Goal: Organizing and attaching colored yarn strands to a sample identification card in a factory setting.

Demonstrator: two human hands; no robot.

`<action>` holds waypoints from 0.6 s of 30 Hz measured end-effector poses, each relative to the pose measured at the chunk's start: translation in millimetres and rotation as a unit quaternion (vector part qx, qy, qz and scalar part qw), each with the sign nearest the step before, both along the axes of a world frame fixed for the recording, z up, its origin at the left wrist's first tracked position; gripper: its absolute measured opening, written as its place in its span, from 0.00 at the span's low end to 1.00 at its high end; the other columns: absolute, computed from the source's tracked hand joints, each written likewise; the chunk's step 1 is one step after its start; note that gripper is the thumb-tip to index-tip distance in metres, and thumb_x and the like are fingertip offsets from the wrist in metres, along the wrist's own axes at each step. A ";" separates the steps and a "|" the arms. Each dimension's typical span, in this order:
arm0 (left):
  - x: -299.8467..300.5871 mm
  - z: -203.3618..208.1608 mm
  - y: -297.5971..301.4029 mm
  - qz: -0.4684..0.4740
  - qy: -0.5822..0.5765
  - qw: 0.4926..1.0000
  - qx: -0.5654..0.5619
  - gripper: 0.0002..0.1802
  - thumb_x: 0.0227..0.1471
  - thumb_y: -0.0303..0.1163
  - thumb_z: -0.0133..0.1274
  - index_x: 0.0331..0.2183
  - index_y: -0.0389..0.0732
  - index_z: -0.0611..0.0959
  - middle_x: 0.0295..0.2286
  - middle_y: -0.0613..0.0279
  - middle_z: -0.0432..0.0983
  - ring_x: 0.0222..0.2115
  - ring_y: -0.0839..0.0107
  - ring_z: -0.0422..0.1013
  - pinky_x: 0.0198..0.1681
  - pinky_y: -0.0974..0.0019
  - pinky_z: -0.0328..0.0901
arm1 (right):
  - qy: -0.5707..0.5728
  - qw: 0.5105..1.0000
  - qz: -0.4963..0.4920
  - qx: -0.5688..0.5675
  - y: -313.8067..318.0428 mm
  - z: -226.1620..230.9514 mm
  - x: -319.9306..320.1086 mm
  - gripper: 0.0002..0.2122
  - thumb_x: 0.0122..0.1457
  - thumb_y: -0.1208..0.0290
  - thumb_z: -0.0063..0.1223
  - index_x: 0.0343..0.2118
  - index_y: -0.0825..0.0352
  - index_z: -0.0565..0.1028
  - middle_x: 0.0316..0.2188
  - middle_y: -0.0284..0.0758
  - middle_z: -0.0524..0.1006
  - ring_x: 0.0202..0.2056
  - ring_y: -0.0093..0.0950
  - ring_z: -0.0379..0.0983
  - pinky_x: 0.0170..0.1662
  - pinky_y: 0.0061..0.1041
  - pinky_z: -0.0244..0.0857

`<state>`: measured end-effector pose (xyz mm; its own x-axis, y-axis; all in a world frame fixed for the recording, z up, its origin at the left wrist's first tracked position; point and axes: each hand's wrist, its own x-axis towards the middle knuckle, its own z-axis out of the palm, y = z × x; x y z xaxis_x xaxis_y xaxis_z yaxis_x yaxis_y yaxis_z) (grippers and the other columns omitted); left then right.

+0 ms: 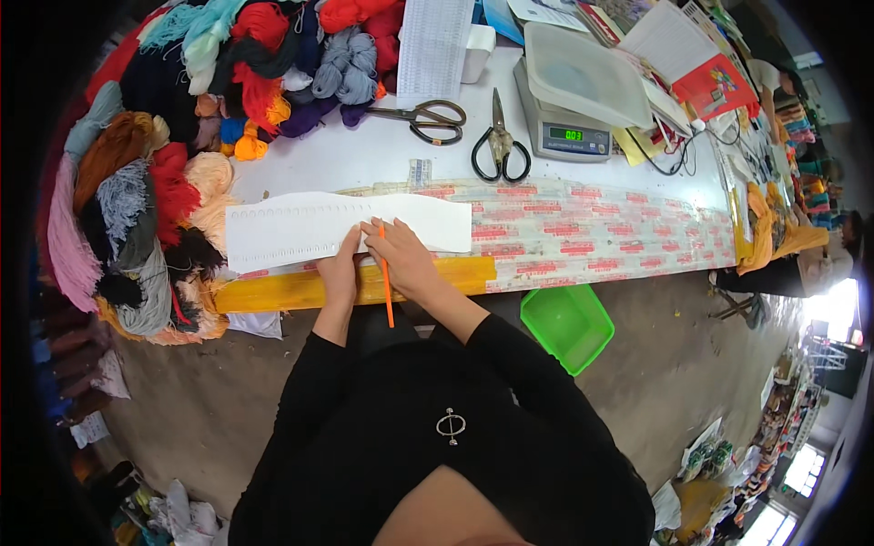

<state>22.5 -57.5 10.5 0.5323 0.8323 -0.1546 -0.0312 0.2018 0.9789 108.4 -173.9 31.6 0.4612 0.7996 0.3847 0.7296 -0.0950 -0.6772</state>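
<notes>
A long white card (314, 232) with rows of holes along its edges lies near the front of the table. My left hand (339, 275) is closed at the card's near edge, its thumb on top and the other fingers mostly hidden. Close beside it, my right hand (406, 264) rests on the card, fingers bent around an orange pencil (388, 296). The pencil's lower end sticks out toward me past the table edge. Its upper end is at my fingertips, over the card.
Yarn hanks (168, 196) in many colours pile up at the left. Dark-handled scissors (428, 122) and black-handled shears (499, 146) lie beyond the card. A digital scale (569, 136) with a clear tray stands back right. A green basin (569, 326) sits below the table edge.
</notes>
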 end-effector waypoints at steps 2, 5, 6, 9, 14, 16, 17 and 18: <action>-10.7 6.0 6.1 -0.013 0.029 0.998 -0.052 0.18 0.53 0.30 0.54 0.45 0.32 0.74 0.41 0.60 0.72 0.41 0.73 0.69 0.42 0.70 0.67 | -0.013 1.000 -0.001 -0.008 0.6 -3.5 -3.4 0.09 0.58 0.73 0.47 0.41 0.65 0.70 0.50 0.36 0.71 0.56 0.38 0.62 0.58 0.42 0.52; -50.0 38.0 20.0 -0.096 0.098 0.975 -0.172 0.17 0.56 0.39 0.50 0.42 0.35 0.75 0.36 0.60 0.75 0.34 0.76 0.72 0.35 0.73 0.69 | -0.038 0.999 -0.016 -0.018 1.5 -2.9 -1.0 0.08 0.57 0.73 0.46 0.39 0.64 0.70 0.50 0.35 0.71 0.55 0.36 0.62 0.59 0.40 0.51; -67.8 43.2 30.3 -0.161 0.136 0.956 -0.203 0.18 0.55 0.41 0.52 0.41 0.37 0.75 0.34 0.61 0.76 0.32 0.77 0.73 0.34 0.75 0.69 | -0.050 0.998 -0.020 -0.021 0.1 -1.5 -2.7 0.08 0.56 0.73 0.44 0.39 0.64 0.70 0.51 0.35 0.70 0.55 0.35 0.63 0.59 0.38 0.50; -81.2 59.3 19.3 -0.188 0.178 0.961 -0.102 0.16 0.58 0.39 0.49 0.38 0.35 0.78 0.28 0.61 0.78 0.28 0.76 0.74 0.32 0.76 0.68 | -0.068 0.997 -0.040 -0.019 3.1 -0.3 -0.2 0.07 0.56 0.72 0.45 0.38 0.63 0.70 0.49 0.36 0.71 0.52 0.37 0.65 0.57 0.38 0.52; -27.8 71.6 -37.0 -0.192 0.151 0.865 0.438 0.08 0.53 0.28 0.51 0.35 0.37 0.81 0.30 0.56 0.77 0.33 0.63 0.74 0.38 0.65 0.67 | 0.056 0.993 -0.050 0.093 -16.1 4.4 23.5 0.17 0.58 0.70 0.48 0.50 0.65 0.68 0.40 0.35 0.75 0.42 0.31 0.71 0.45 0.28 0.64; -1.0 78.8 -59.1 -0.230 0.098 0.826 0.505 0.08 0.51 0.26 0.50 0.35 0.38 0.80 0.35 0.57 0.76 0.37 0.58 0.72 0.42 0.61 0.66 | 0.317 0.935 -0.143 0.073 -53.0 17.5 28.8 0.14 0.60 0.70 0.46 0.48 0.68 0.70 0.33 0.32 0.76 0.33 0.22 0.71 0.37 0.21 0.66; 12.6 78.2 -67.0 -0.251 0.077 0.798 0.543 0.09 0.50 0.26 0.51 0.36 0.38 0.80 0.38 0.57 0.75 0.40 0.57 0.71 0.44 0.58 0.65 | 0.295 0.930 -0.189 0.111 -73.0 9.5 37.9 0.14 0.60 0.69 0.46 0.47 0.69 0.70 0.30 0.32 0.76 0.29 0.20 0.70 0.34 0.18 0.65; 24.1 75.4 -73.7 -0.272 0.056 0.767 0.579 0.10 0.49 0.26 0.51 0.37 0.38 0.79 0.41 0.58 0.74 0.43 0.56 0.69 0.47 0.56 0.63 | 0.272 0.921 -0.236 0.148 -93.3 1.2 46.4 0.14 0.61 0.69 0.46 0.47 0.69 0.70 0.27 0.31 0.76 0.26 0.17 0.68 0.31 0.16 0.64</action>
<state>46.7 -131.2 85.9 0.8867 0.1063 0.4499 -0.1527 -0.8512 0.5022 154.7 -267.3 32.9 0.9197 0.3572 0.1629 0.1991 -0.0667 -0.9777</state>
